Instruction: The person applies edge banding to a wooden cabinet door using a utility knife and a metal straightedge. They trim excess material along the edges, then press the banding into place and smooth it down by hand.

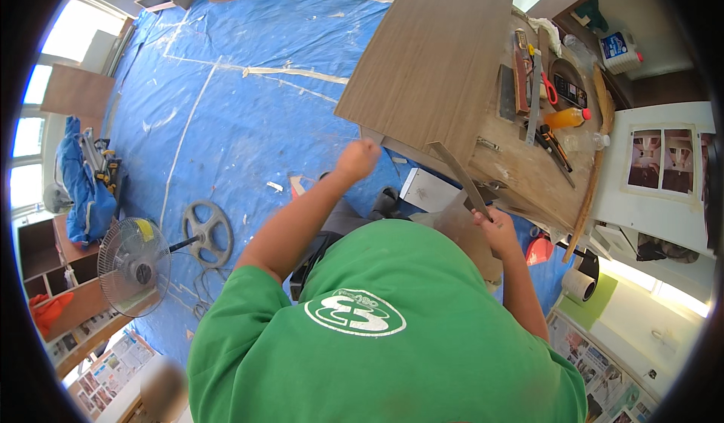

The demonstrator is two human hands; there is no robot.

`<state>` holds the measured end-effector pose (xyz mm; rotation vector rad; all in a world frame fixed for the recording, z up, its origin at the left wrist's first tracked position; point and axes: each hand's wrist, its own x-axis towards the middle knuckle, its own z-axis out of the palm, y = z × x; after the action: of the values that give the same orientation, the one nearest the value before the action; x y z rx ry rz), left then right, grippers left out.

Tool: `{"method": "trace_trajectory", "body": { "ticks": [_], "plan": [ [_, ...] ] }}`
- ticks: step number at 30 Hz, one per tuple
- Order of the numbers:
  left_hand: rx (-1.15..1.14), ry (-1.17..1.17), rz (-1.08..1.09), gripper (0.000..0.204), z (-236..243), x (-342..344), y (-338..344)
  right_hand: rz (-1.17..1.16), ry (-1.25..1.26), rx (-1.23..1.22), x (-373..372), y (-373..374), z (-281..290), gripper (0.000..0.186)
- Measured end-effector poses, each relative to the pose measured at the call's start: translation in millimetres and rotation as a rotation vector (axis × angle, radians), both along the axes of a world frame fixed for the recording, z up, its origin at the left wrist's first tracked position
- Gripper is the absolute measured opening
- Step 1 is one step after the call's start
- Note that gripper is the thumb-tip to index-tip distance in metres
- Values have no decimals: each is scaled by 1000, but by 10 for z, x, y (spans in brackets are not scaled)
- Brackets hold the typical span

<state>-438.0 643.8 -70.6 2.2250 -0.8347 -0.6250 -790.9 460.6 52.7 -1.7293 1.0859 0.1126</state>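
In my right hand point(494, 230) is a long flat file point(458, 170), gripped near its lower end and slanting up to the left, its tip by the front edge of the workbench. My left hand point(358, 160) is closed in a loose fist near the front left corner of a wood-grain panel point(422, 68); what it holds, if anything, is hidden. The panel lies on the workbench point(520, 174). On its right side are red scissors point(549, 89), a phone point(570, 91), a steel ruler point(535, 95), a bottle with orange liquid point(567, 118) and a clear bottle point(587, 142).
Creased blue sheeting point(279, 129) covers the floor. A standing fan point(136, 267) is at the left, near a blue bag point(90, 196) with tools. Under the bench front is a white box point(428, 190). A white cabinet point(656, 159) stands at the right.
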Motion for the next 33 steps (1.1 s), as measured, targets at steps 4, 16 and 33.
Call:
{"method": "trace_trajectory", "body": {
  "ticks": [4,16,33],
  "plan": [
    [78,221,-174,31,266,-323,104,-58,-31,-16,-174,-61,-16,30],
    [-399,115,685,27,-170,481,229,53,-57,8,-129,105,-195,27],
    [-546,656,586,28,-189,697,242,203,65,-81,215,8,13,27]
  ]
}}
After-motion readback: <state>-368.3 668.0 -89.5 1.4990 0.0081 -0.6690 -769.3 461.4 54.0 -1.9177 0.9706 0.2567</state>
